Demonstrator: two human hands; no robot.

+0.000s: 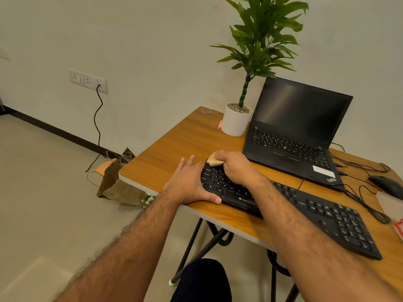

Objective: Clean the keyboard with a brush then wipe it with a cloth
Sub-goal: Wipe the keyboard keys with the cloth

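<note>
Wood-grain bench (165, 149) on black folding legs fills the middle of the view, set against a pale wall, with a beige floor off to the left.

Nearest, two bare forearms reach in over the bench's front edge. The left hand (189, 184) lies flat at the left end of the black keyboard (322, 212), its fingers (185, 165) straight and spread on the bench beside that end, the thumb hooked along the front edge; it grips nothing and seems only to steady the board. The right hand (234, 167) is curled over the keys just right of the left hand's fingers, bunched round a tan cloth (214, 161) whose crumpled end pokes out at the keyboard's far left corner. The keyboard itself runs diagonally from under both hands toward the near right of the bench.

Judging by the cloth pressed to the keys, the wiping step is under way, at the left end. No brush is in view. The next move probably calls for drawing the cloth rightward along the rows toward the number pad while the left hand holds the board from sliding.

Beyond the right hand's fingers sits an open laptop (301, 118) with a dark screen; left of it stands a white pot (235, 124) holding a green plant (263, 35). Far right are a black mouse (386, 185) and trailing cables.
</note>
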